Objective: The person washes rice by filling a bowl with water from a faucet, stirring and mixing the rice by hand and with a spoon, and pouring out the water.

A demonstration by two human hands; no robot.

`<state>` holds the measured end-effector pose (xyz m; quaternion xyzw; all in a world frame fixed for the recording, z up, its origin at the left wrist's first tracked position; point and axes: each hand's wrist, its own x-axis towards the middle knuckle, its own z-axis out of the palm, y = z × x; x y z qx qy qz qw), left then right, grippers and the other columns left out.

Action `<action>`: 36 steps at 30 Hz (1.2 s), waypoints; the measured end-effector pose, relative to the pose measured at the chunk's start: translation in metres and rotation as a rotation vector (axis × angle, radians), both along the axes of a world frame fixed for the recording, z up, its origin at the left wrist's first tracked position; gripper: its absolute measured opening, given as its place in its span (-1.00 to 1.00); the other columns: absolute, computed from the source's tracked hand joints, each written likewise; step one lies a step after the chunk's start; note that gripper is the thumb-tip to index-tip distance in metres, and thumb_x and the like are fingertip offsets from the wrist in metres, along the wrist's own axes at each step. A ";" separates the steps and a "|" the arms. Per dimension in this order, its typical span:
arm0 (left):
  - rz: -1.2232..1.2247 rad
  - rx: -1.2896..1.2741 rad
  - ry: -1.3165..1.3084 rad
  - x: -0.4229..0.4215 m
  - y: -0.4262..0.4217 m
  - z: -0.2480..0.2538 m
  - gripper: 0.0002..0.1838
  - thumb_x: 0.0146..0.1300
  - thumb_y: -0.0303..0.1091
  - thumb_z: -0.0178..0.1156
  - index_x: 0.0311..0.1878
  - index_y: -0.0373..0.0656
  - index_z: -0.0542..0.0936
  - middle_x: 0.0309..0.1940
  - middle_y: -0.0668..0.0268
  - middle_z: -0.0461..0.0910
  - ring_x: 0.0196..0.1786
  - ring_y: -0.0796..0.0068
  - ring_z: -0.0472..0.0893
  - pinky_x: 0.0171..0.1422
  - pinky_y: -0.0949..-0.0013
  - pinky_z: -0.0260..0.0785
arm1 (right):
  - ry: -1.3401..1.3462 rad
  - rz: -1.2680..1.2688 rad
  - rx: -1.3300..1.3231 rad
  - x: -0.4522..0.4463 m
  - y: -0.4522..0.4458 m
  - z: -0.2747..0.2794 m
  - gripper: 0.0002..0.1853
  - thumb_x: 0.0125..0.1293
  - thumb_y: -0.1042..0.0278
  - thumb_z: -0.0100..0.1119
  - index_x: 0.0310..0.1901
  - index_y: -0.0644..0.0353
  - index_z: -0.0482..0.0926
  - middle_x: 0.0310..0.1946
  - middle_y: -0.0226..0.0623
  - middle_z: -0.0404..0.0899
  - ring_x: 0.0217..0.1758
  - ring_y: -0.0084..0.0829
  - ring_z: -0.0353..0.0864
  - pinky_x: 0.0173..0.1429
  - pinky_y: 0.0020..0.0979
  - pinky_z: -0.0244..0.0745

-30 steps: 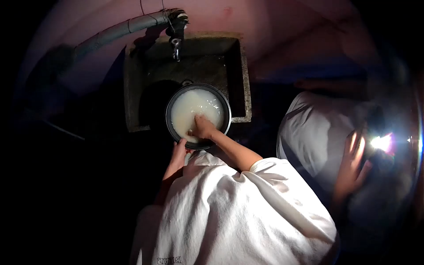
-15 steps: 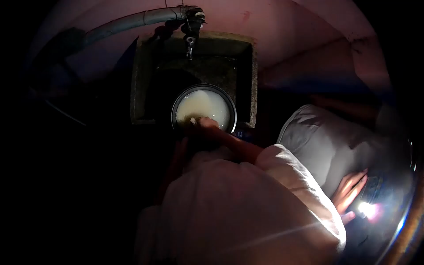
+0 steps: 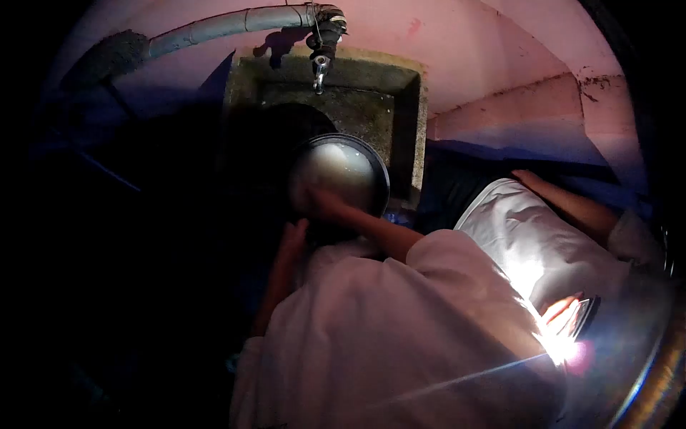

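A round, dark-rimmed pot (image 3: 386,179) of cloudy whitish water (image 3: 343,161) sits over the near edge of a concrete sink (image 3: 420,136). My right hand (image 3: 325,205) reaches into the pot at its near side; shadow and blur hide the fingers. At the pot's near left, my left hand (image 3: 291,239) is closed against the rim, partly lost in the dark. A metal tap (image 3: 319,75) hangs above the sink, beyond the pot.
On the right, a person in pale clothes (image 3: 529,229) holds a phone (image 3: 587,318) with a bright light in one hand (image 3: 561,311). A grey pipe (image 3: 229,27) runs along the pink wall (image 3: 457,64). The left side is in deep shadow.
My right hand has shifted slightly within the pot, now in shadow. The other person's phone light has moved left and tilted, brightening the wall. The view has shifted slightly.
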<state>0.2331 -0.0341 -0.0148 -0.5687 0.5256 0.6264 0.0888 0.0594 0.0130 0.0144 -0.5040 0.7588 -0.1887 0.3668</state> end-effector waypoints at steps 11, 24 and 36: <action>0.085 0.217 0.220 -0.030 -0.023 0.030 -0.78 0.15 -0.34 0.03 -0.30 -0.34 0.51 -0.53 0.16 0.55 -0.57 0.34 0.54 -0.58 0.35 0.29 | -0.138 -0.425 0.213 -0.005 0.015 0.031 -0.69 0.12 0.19 0.06 -0.30 0.28 0.61 -0.21 0.12 0.56 -0.14 0.02 0.58 -0.01 -0.12 0.46; -0.347 0.395 0.111 -0.078 -0.105 0.056 -0.78 0.17 -0.37 0.00 -0.41 -0.38 0.48 -0.61 0.16 0.52 -0.59 0.38 0.53 -0.57 0.44 0.30 | 0.079 -0.981 0.434 0.021 -0.019 0.048 -0.27 -0.08 0.09 0.38 0.15 0.08 0.28 0.03 -0.09 0.36 0.09 -0.08 0.43 0.07 -0.14 0.44; -0.532 0.435 0.145 -0.109 -0.119 0.073 -0.88 0.17 -0.46 -0.06 -0.38 -0.26 0.47 -0.51 0.23 0.50 -0.53 0.42 0.50 -0.55 0.41 0.28 | -0.324 -1.095 0.029 0.029 -0.050 -0.014 -0.48 -0.01 0.22 0.24 0.00 0.29 0.44 -0.17 0.17 0.54 -0.02 0.01 0.54 0.03 -0.13 0.45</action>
